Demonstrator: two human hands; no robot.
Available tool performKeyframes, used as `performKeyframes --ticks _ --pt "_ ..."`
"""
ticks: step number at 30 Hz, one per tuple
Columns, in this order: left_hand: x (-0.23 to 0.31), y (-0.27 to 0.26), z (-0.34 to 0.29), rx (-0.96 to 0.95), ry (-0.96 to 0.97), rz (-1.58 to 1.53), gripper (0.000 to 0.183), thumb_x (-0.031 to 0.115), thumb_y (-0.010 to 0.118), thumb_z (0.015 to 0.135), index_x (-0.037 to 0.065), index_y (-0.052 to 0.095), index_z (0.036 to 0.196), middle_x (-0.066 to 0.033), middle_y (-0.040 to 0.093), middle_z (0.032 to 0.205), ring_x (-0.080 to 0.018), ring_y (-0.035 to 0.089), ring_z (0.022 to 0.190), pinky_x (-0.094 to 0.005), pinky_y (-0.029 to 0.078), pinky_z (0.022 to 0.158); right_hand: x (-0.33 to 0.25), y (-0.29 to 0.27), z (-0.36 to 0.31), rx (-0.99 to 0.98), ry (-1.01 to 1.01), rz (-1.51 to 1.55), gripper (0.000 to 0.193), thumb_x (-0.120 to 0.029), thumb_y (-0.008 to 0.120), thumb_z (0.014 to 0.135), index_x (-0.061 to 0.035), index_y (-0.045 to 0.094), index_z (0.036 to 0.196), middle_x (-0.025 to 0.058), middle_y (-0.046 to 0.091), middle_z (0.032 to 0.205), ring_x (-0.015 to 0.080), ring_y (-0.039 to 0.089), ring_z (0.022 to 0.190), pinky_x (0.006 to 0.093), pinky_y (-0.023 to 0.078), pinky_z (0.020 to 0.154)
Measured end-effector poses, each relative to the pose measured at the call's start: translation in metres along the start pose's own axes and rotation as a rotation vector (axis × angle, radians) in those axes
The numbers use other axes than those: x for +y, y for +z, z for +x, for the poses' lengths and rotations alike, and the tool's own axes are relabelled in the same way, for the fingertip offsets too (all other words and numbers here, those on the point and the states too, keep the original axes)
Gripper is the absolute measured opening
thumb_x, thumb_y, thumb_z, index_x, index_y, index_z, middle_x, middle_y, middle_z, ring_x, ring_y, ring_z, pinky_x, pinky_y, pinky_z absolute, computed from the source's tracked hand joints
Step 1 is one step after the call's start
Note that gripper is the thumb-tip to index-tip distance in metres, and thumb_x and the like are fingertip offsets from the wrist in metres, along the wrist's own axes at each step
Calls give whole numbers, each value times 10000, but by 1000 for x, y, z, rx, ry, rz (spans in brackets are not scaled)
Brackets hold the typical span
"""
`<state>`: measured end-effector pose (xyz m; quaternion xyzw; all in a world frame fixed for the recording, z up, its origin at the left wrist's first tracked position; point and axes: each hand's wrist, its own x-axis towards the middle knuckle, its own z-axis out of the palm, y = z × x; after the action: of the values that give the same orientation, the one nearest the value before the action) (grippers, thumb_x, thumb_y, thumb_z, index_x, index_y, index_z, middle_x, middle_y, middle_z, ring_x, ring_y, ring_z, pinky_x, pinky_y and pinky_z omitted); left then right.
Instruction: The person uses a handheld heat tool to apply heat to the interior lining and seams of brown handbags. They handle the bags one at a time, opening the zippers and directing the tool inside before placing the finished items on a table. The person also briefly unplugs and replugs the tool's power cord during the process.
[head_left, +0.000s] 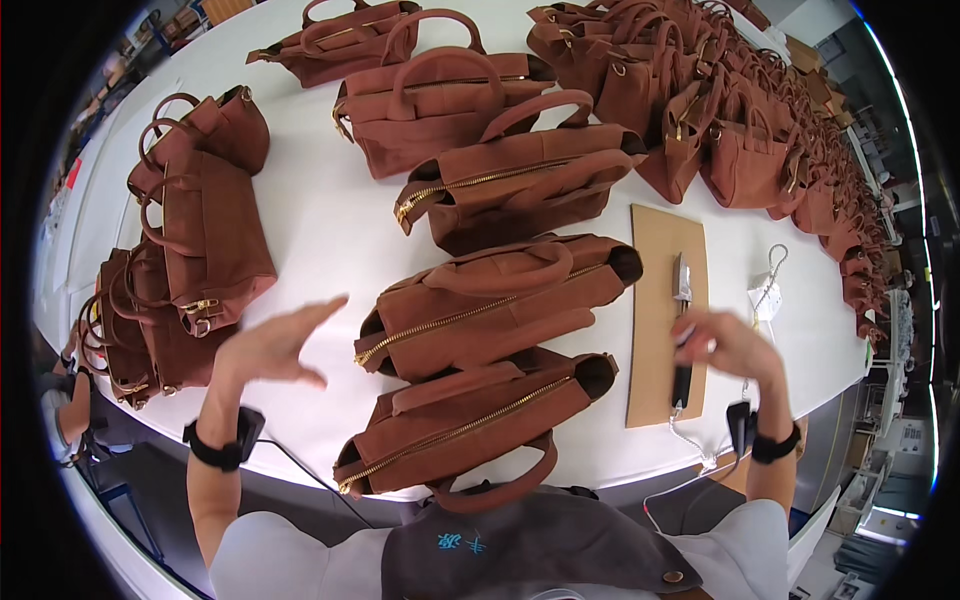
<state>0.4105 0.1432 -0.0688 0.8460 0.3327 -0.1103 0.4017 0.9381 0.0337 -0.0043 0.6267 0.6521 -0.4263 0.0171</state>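
Note:
My left hand [275,345] is raised with its fingers stretched out and holds nothing. It hovers in the gap between the standing brown handbags at the left and the row in front of me. Nearest to it is a brown handbag [500,305] with its gold zip closed. My right hand [735,345], blurred by motion, is over a black-handled electric hot tool [683,385] with a metal blade tip. The tool lies on a tan cardboard sheet [650,300]. Curled fingers cover part of its handle; whether they grip it cannot be made out. Another zipped handbag [480,420] sits closest to my body.
More brown handbags stand further off on the white table [310,220], including one [530,180] with a gold zip. A dense crowd of handbags [740,150] fills the far right. A white cord [775,270] runs beside the cardboard. Another person's arm [72,410] shows at far left.

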Motion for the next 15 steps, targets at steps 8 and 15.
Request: performKeyframes --ticks 8,15 --pt "59 252 -38 539 -348 -1205 851 14 714 711 27 164 1360 -114 458 1261 -194 488 1108 -335 442 916 -24 219 -8 -33 32 1095 971 -129 725 791 -87 28 1466 167 492 1230 188 606 971 304 503 832" --pt "65 180 61 873 -227 -1066 196 145 685 833 -39 618 844 -65 617 641 -122 597 531 -245 519 470 -14 178 89 275 11 1285 916 -201 723 778 4 122 1439 112 568 1097 156 577 964 285 484 837"
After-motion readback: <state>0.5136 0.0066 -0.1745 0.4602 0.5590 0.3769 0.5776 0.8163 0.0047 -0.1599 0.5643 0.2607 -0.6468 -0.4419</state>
